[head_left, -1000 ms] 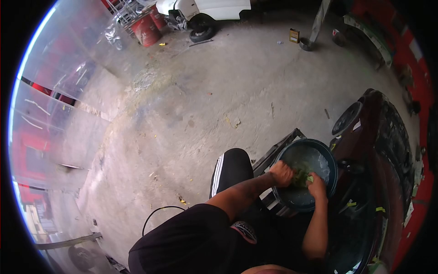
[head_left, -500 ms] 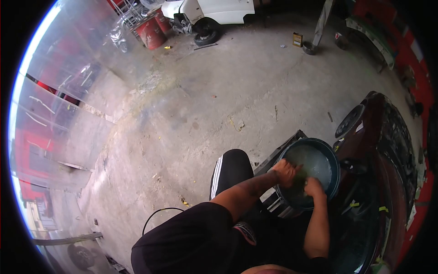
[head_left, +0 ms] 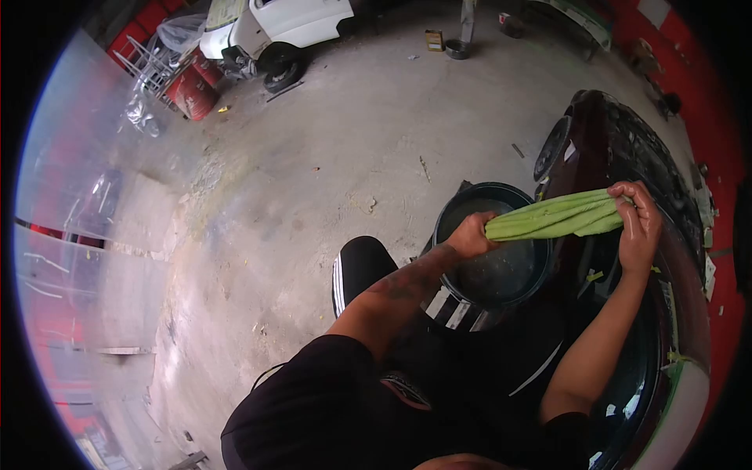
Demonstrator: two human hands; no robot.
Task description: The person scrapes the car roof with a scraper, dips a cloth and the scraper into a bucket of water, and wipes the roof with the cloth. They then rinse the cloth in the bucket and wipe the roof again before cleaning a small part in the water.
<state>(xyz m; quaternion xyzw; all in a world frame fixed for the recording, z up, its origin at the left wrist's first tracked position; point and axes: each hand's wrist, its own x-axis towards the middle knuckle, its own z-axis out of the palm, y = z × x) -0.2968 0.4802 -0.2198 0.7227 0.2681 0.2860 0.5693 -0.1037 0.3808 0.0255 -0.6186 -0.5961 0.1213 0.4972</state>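
A bright green cloth (head_left: 556, 215) is stretched between my two hands, bunched lengthwise and looking wet. Its left end is gripped in my left hand (head_left: 472, 235), fingers wrapped round it, above the bucket. At the other end, my right hand (head_left: 638, 215) pinches the cloth between thumb and fingers, higher and past the bucket's right rim. Below the cloth stands a dark bucket (head_left: 445, 270) with cloudy water (head_left: 501, 274) inside. Part of its rim is hidden behind the cloth and my left hand.
The bucket rests on a slatted stand (head_left: 454, 308). Close on the right is a dark red car (head_left: 583, 149) with bits of yellow-green tape. A white vehicle (head_left: 305, 27), red drums (head_left: 192, 92) and a small dark pan (head_left: 457, 49) are farther off on the concrete floor (head_left: 298, 188).
Both hands have come up out of the bucket with the green cloth. My right hand has moved far to the right, pulling the cloth out long. The head view has shifted too.
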